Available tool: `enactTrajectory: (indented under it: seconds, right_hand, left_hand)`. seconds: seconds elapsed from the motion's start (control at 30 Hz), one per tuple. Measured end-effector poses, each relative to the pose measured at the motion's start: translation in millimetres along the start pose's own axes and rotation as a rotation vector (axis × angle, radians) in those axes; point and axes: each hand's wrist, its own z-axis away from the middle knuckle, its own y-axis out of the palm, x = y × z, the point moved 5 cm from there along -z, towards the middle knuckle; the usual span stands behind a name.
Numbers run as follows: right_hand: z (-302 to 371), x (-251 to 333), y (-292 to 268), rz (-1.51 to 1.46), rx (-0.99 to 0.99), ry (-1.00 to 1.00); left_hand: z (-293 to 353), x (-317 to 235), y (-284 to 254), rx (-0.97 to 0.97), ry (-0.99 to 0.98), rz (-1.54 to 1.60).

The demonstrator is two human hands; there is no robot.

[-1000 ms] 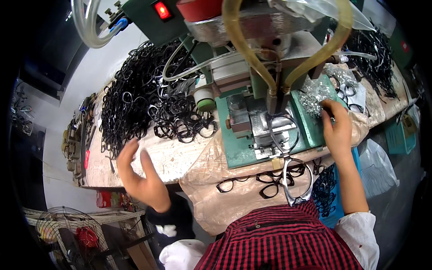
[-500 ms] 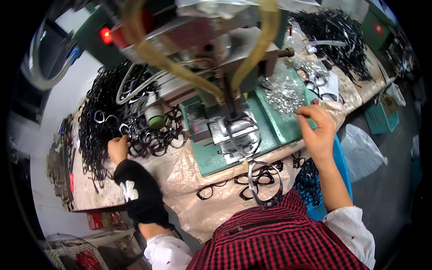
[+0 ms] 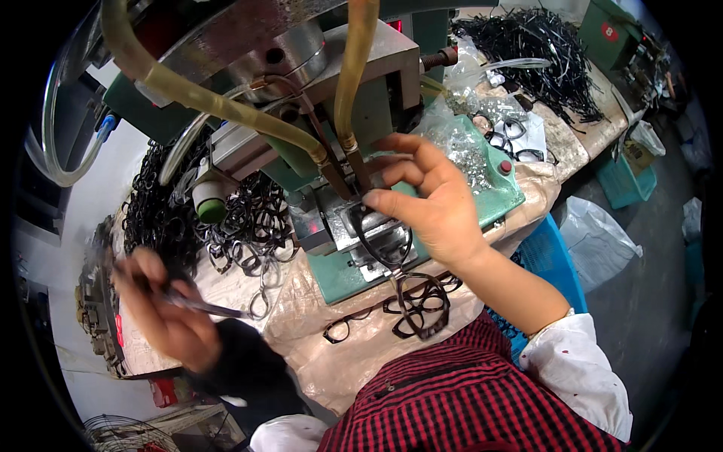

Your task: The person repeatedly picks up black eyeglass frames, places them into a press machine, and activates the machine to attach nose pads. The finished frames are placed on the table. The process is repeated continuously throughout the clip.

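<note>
My right hand [image 3: 440, 200] is at the machine's metal fixture [image 3: 380, 245], thumb and fingertips bent together beside two dark prongs [image 3: 352, 172]; whatever they pinch is too small or hidden to name. A dark eyeglass frame [image 3: 407, 248] sits on the fixture below that hand, one rim hanging over the front edge. My left hand [image 3: 169, 313], blurred by motion, is raised above the left side of the table. Its closed fingers hold a thin dark eyeglass frame [image 3: 258, 305], smeared and seen nearly edge-on.
A heap of black frames [image 3: 252, 218] lies left of the machine's green base [image 3: 331, 279]. Loose frames [image 3: 339, 329] rest along the table's front. Small metal parts [image 3: 471, 162] fill a bag at right, near a red button [image 3: 505, 166]. A blue basket [image 3: 553, 256] stands below.
My right hand has moved left from the bag of metal parts to the fixture. My left hand has come away from the heap, toward me, with a frame. The view has shifted.
</note>
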Motion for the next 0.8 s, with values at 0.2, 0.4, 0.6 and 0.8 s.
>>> enactTrajectory:
  seconds: [0.2, 0.4, 0.6, 0.8]
  right_hand:
    - [11.9, -0.7, 18.2, -0.12, -0.064, 0.134]
    - [37.9, 30.9, 17.8, 0.269, 0.152, -0.133]
    - [0.1, 13.4, -84.2, 0.463, -0.202, -0.272]
    - [33.4, 0.8, -140.5, 0.915, -0.31, -0.165]
  left_hand:
    - [16.4, 0.0, 82.9, 0.06, 0.388, -0.15]
    - [76.1, 0.6, 105.2, 0.634, 0.59, -0.365]
    - [99.1, 21.1, 137.4, 0.793, 0.874, -0.616]
    - [96.1, 21.4, 138.8, 0.797, 0.857, -0.595]
